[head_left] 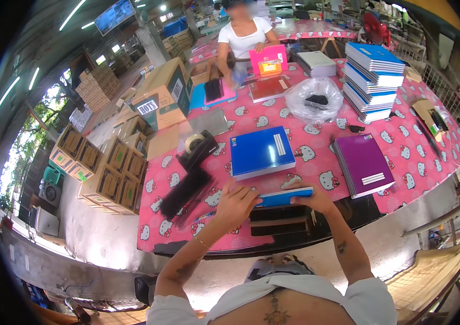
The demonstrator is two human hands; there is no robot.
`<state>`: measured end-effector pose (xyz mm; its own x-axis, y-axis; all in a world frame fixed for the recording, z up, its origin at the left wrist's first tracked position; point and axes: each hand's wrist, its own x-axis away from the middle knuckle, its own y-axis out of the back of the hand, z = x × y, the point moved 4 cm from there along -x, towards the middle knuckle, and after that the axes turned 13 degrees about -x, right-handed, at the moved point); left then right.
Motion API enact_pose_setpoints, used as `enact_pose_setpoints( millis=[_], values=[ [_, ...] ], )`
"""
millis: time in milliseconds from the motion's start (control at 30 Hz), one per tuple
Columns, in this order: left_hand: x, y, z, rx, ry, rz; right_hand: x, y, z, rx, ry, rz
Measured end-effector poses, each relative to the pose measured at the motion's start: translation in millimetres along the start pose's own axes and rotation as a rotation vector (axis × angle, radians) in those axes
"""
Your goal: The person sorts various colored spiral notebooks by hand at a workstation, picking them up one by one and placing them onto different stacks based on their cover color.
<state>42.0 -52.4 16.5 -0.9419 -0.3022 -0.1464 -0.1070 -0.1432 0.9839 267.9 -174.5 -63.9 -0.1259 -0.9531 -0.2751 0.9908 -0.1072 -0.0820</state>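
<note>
Gripping a thin blue spiral-bound notebook (284, 196) by its ends, left hand (235, 204) and right hand (313, 198) seemingly clasp a light, slightly flexible book, best held edgewise.

A white short-sleeved top is worn. A thin gold bracelet (201, 242) is seen on the left wrist. Dark tattoos are shown on both forearms and on the chest.
</note>
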Motion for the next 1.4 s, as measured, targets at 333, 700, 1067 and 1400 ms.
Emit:
enact_pose_setpoints(
  millis=[333,700,1067,1400],
  values=[
    [-4.4,-23.6,-30.1,-0.193,0.247,-0.456,2.7,-7.1,-11.9,-0.180,-0.151,-0.116],
    [-18.9,7.6,12.4,0.061,-0.031,-0.454,4.8,-6.8,-14.1,-0.179,-0.094,-0.151],
    [12.9,-67.1,-44.6,-0.203,0.145,-0.248,4.3,-9.2,-4.4,-0.045,-0.109,-0.183],
    [-0.5,-76.4,-56.6,-0.186,0.079,0.029,2.1,-5.5,-7.4,-0.094,-0.169,-0.140]
  ],
)
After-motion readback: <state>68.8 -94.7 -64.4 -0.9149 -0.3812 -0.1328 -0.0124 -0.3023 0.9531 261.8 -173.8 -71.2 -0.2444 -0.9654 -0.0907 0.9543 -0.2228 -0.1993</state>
